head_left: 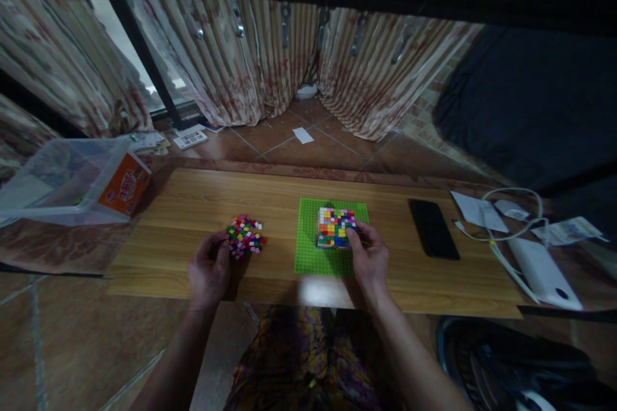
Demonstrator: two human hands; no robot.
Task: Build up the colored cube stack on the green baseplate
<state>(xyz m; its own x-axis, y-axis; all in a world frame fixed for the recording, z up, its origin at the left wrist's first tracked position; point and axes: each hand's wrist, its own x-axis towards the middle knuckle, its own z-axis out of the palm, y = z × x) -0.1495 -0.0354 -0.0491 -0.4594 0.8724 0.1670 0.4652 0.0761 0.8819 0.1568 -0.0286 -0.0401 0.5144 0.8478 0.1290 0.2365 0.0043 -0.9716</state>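
Observation:
A green baseplate (313,253) lies on the wooden board (193,205) in front of me. On it stands a square block of small multicoloured bricks (334,227). My right hand (369,260) rests at the block's near right corner, fingertips touching it. A loose heap of small coloured bricks (245,236) lies to the left of the plate. My left hand (209,270) sits against the heap's near left side, fingers curled at its edge. Whether the fingers pinch a brick is hidden.
A black phone (432,228) lies right of the plate. Further right are papers (479,210), a white cable (511,192) and a white power bank (542,271). A clear plastic bin (58,180) with an orange box (124,185) stands at the left. Curtains hang behind.

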